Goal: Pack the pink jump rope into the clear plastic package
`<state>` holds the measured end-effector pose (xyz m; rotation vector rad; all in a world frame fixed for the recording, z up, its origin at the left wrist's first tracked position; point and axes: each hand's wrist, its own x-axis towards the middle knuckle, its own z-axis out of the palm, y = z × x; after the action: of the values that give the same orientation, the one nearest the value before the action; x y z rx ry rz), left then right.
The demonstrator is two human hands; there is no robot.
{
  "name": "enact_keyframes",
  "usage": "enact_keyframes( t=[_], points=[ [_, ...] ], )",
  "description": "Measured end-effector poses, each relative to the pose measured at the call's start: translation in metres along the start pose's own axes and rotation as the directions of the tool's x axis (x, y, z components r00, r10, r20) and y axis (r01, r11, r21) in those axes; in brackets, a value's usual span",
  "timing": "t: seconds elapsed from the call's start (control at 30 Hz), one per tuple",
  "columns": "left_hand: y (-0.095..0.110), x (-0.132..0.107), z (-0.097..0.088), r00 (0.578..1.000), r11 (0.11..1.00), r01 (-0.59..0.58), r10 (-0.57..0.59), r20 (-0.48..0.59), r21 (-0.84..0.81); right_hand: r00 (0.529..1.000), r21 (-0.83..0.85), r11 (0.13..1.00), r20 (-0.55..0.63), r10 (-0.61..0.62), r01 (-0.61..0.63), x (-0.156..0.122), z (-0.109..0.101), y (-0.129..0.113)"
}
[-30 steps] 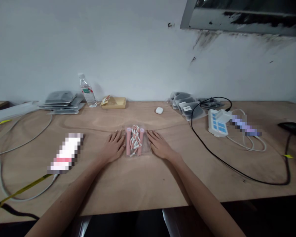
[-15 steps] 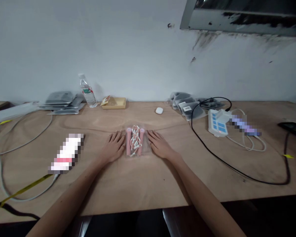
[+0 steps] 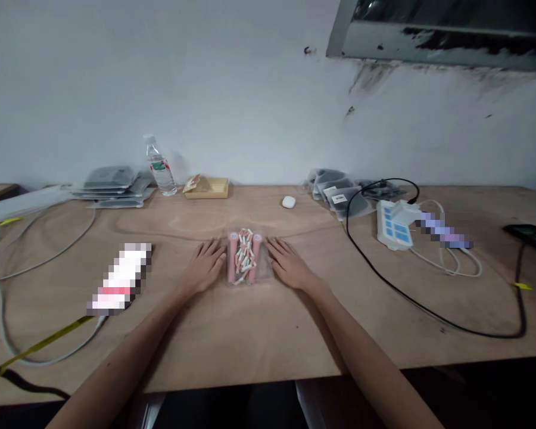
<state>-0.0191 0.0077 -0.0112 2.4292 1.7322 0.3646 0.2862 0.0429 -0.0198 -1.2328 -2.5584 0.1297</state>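
Note:
A clear plastic bag (image 3: 262, 269) lies flat on the wooden table between my hands. Inside it is a jump rope (image 3: 245, 256) with two pink handles and a bundle of pink and white beads. My left hand (image 3: 205, 264) rests palm down just left of the bag, fingers stretched out and thumb near its edge. On the other side, my right hand (image 3: 289, 262) also lies flat, its fingertips beside the bag's right edge. Neither hand holds anything.
A pixelated phone (image 3: 122, 277) with a cable lies left. Behind stand stacked grey packets (image 3: 111, 187), a water bottle (image 3: 161, 170), a yellowish tray (image 3: 212, 188) and a small white case (image 3: 288, 202). On the right are bagged dark items (image 3: 346, 199), a power strip (image 3: 393, 229) and a black cable (image 3: 406, 301).

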Motion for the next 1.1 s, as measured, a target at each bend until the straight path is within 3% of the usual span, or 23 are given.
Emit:
enact_keyframes(
  t=[0.23,0.43,0.57,0.63,0.7,0.77,0.93,1.0,1.1],
  points=[
    [0.003,-0.003,-0.015,0.997,0.994,-0.062,0.066,0.042,-0.095,0.999,0.021,0.999,0.017,0.035,-0.036,-0.001,-0.006,-0.006],
    [-0.012,0.004,-0.025,0.994,0.944,-0.070,0.093,0.056,-0.323,0.996,0.101,0.992,-0.031,0.084,-0.080,0.001,-0.009,-0.007],
    [-0.023,0.007,-0.020,0.998,0.856,0.043,-0.056,-0.010,-0.515,0.989,0.190,0.976,-0.080,0.121,-0.104,0.002,-0.013,-0.009],
    [-0.022,0.007,-0.017,0.972,0.829,0.100,-0.200,-0.125,-0.551,0.988,0.215,0.974,-0.115,0.104,-0.078,0.003,-0.015,-0.011],
    [-0.016,0.005,-0.018,0.894,0.852,0.124,-0.318,-0.315,-0.509,0.988,0.222,0.975,-0.141,0.055,-0.022,0.003,-0.016,-0.012],
    [-0.004,0.000,-0.023,0.833,0.914,0.123,-0.307,-0.461,-0.388,0.987,0.225,0.974,-0.157,0.029,0.007,0.004,-0.017,-0.014],
    [0.041,-0.013,-0.030,0.936,0.995,0.057,-0.082,-0.343,-0.081,0.983,0.269,0.962,-0.183,0.006,0.044,0.003,-0.021,-0.020],
    [0.053,-0.016,-0.025,0.954,0.986,0.156,-0.135,-0.266,0.057,0.979,0.305,0.945,-0.196,-0.059,0.118,0.002,-0.025,-0.022],
    [0.053,-0.016,-0.017,0.976,0.974,0.153,-0.123,-0.178,0.166,0.974,0.340,0.924,-0.193,-0.115,0.177,0.001,-0.028,-0.025]
  ],
)
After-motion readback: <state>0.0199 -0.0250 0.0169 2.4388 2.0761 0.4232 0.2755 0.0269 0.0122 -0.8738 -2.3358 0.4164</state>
